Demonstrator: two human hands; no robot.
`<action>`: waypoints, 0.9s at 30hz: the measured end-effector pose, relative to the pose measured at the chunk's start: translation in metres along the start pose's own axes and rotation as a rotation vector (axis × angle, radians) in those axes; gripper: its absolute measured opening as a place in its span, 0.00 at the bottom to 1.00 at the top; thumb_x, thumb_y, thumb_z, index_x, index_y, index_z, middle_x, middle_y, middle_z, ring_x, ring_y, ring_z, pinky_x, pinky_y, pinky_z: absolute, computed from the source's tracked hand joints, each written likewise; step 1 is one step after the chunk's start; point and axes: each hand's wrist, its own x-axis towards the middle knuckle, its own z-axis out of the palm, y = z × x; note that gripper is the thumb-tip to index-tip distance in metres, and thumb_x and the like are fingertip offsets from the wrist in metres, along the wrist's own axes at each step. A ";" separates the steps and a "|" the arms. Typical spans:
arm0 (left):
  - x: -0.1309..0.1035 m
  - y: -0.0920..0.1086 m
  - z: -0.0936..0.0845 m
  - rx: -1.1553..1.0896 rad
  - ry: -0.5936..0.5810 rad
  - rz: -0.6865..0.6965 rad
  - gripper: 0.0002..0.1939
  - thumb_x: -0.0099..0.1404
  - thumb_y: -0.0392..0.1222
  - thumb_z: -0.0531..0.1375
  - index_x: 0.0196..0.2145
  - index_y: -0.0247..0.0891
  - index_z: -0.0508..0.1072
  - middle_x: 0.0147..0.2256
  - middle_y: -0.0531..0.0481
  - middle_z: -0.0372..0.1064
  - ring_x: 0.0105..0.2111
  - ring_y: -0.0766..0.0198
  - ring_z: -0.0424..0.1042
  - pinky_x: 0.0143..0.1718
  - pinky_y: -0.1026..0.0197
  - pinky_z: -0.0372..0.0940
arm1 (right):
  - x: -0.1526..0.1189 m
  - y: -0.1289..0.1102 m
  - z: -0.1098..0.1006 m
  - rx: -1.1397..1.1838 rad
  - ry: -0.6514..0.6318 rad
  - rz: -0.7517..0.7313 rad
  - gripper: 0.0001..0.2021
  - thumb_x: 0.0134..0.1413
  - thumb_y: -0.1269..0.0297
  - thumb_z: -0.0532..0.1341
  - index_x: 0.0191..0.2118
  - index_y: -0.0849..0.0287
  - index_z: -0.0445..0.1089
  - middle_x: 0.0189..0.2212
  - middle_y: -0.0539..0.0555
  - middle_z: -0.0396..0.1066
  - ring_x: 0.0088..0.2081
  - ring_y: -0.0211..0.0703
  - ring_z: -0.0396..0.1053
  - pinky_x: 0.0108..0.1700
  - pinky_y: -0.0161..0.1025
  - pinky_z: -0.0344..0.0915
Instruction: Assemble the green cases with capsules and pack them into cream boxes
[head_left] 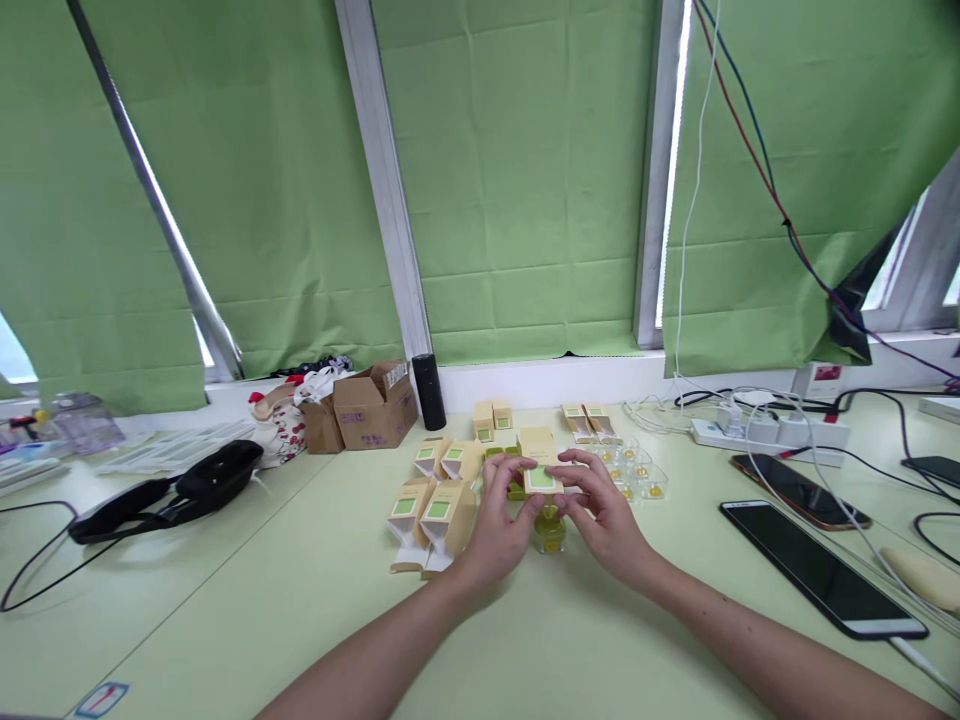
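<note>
Between my left hand (501, 520) and my right hand (604, 515) is a small tan cardboard box (541, 482) with a pale green square on its face. The fingers of both hands pinch it from its two sides. Just below the box, a small clear glass jar (550, 535) with a green-yellow top stands on the table, partly covered by the box and fingers. Left of my hands stand several tan boxes (450, 510) with open flaps. Behind my right hand sit several small clear glass cups (637, 470) with yellow bits inside. Green items behind my fingers are partly hidden.
More tan boxes (590, 420) stand farther back. A brown carton (379, 405) and a black cylinder (428, 391) are by the wall. Black headgear (180, 490) lies at left. Phones (821, 565), a power strip (772, 435) and loose cables occupy the right side.
</note>
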 end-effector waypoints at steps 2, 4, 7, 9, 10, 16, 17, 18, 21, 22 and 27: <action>0.000 0.001 0.000 0.007 0.004 0.000 0.16 0.74 0.54 0.62 0.55 0.48 0.71 0.53 0.46 0.59 0.50 0.55 0.66 0.55 0.51 0.66 | 0.000 0.001 0.000 0.007 -0.001 0.003 0.14 0.70 0.52 0.63 0.56 0.46 0.77 0.61 0.59 0.59 0.44 0.44 0.76 0.47 0.48 0.81; -0.001 0.002 -0.001 0.023 0.005 0.008 0.17 0.74 0.54 0.62 0.56 0.48 0.71 0.55 0.45 0.59 0.52 0.54 0.66 0.57 0.50 0.65 | 0.000 0.001 0.000 0.008 -0.002 0.013 0.14 0.70 0.51 0.63 0.56 0.45 0.77 0.61 0.59 0.59 0.46 0.45 0.76 0.51 0.49 0.80; -0.003 0.003 -0.002 0.054 0.009 0.040 0.18 0.74 0.53 0.62 0.58 0.50 0.70 0.58 0.44 0.57 0.60 0.50 0.63 0.64 0.46 0.62 | 0.000 0.000 0.000 -0.010 -0.008 0.028 0.17 0.70 0.49 0.64 0.58 0.45 0.76 0.65 0.60 0.57 0.57 0.51 0.73 0.58 0.51 0.76; -0.004 0.003 -0.004 0.082 0.011 0.062 0.19 0.75 0.51 0.61 0.60 0.51 0.69 0.61 0.43 0.56 0.66 0.48 0.59 0.67 0.44 0.59 | 0.000 -0.001 0.000 -0.022 -0.023 0.031 0.18 0.69 0.48 0.64 0.60 0.44 0.75 0.69 0.60 0.54 0.65 0.56 0.67 0.62 0.54 0.73; -0.005 0.003 -0.004 0.100 0.012 0.072 0.19 0.75 0.50 0.61 0.61 0.51 0.69 0.62 0.43 0.55 0.68 0.48 0.57 0.69 0.43 0.58 | 0.000 -0.001 0.000 -0.026 -0.034 0.029 0.19 0.69 0.48 0.64 0.61 0.44 0.75 0.71 0.60 0.53 0.69 0.58 0.62 0.63 0.55 0.72; -0.008 0.002 -0.005 0.213 0.005 0.121 0.23 0.76 0.47 0.60 0.66 0.52 0.66 0.67 0.42 0.51 0.71 0.46 0.54 0.71 0.39 0.56 | -0.002 -0.003 0.000 -0.066 -0.077 0.007 0.20 0.70 0.48 0.63 0.63 0.43 0.74 0.72 0.58 0.59 0.79 0.60 0.41 0.74 0.66 0.53; -0.009 0.001 -0.005 0.235 0.005 0.121 0.24 0.76 0.47 0.59 0.67 0.53 0.64 0.68 0.42 0.51 0.72 0.45 0.53 0.71 0.38 0.56 | -0.002 -0.003 0.000 -0.080 -0.076 0.001 0.21 0.69 0.48 0.63 0.63 0.43 0.74 0.73 0.58 0.57 0.78 0.61 0.43 0.74 0.66 0.53; -0.009 0.001 -0.005 0.258 0.007 0.120 0.26 0.76 0.47 0.59 0.69 0.53 0.63 0.70 0.42 0.50 0.72 0.45 0.52 0.72 0.38 0.55 | -0.003 -0.003 0.000 -0.098 -0.075 -0.008 0.22 0.69 0.47 0.63 0.64 0.43 0.73 0.75 0.58 0.54 0.78 0.62 0.45 0.73 0.66 0.54; -0.009 -0.001 -0.005 0.312 0.035 0.126 0.28 0.77 0.48 0.58 0.71 0.52 0.59 0.71 0.41 0.49 0.73 0.45 0.51 0.72 0.38 0.55 | -0.006 -0.004 0.000 -0.166 -0.065 -0.061 0.25 0.69 0.47 0.63 0.68 0.41 0.69 0.78 0.56 0.47 0.77 0.63 0.49 0.72 0.64 0.58; -0.009 -0.002 -0.005 0.323 0.049 0.129 0.28 0.77 0.48 0.58 0.71 0.51 0.59 0.71 0.41 0.50 0.73 0.45 0.52 0.73 0.38 0.55 | -0.007 -0.005 -0.001 -0.189 -0.069 -0.086 0.26 0.70 0.47 0.62 0.69 0.41 0.67 0.78 0.56 0.47 0.77 0.63 0.49 0.72 0.63 0.58; -0.004 -0.008 -0.006 0.300 0.121 0.086 0.26 0.77 0.50 0.57 0.69 0.47 0.60 0.69 0.39 0.54 0.71 0.46 0.56 0.71 0.39 0.57 | -0.009 -0.012 -0.001 -0.292 -0.164 -0.242 0.30 0.72 0.50 0.60 0.74 0.41 0.56 0.79 0.55 0.45 0.78 0.61 0.44 0.75 0.64 0.53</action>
